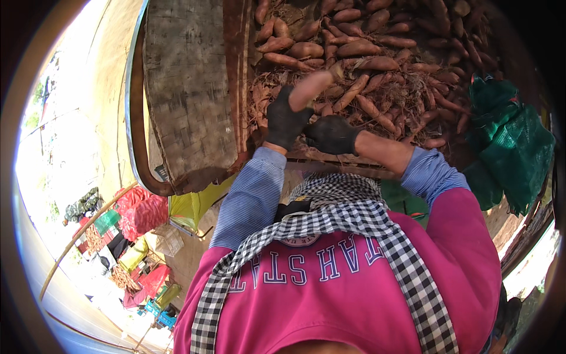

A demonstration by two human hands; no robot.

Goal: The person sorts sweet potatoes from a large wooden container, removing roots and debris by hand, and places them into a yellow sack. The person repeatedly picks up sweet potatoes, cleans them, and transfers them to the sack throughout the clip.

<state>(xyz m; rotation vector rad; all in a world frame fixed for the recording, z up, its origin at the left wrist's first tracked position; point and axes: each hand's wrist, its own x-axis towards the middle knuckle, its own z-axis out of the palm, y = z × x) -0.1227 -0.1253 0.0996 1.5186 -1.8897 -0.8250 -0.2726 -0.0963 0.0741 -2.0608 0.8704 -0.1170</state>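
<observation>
My left hand [285,119], in a black glove, grips a reddish sweet potato [311,90] that is blurred and points up and to the right. Close beside it, my right hand [334,134], also gloved in black, has its fingers curled. Whether anything is inside those fingers is hidden. Both hands are over the near edge of a wooden-sided bed [336,161]. Beyond them lies a heap of sweet potatoes [376,62], with thin roots and dry scraps [409,90] among them.
A worn woven panel [188,88] with a curved metal rim [132,110] stands at left. Green mesh [508,141] hangs at right. Red mesh sacks [143,212], a yellow sack [135,254] and a blue crate [160,315] lie farther off, lower left.
</observation>
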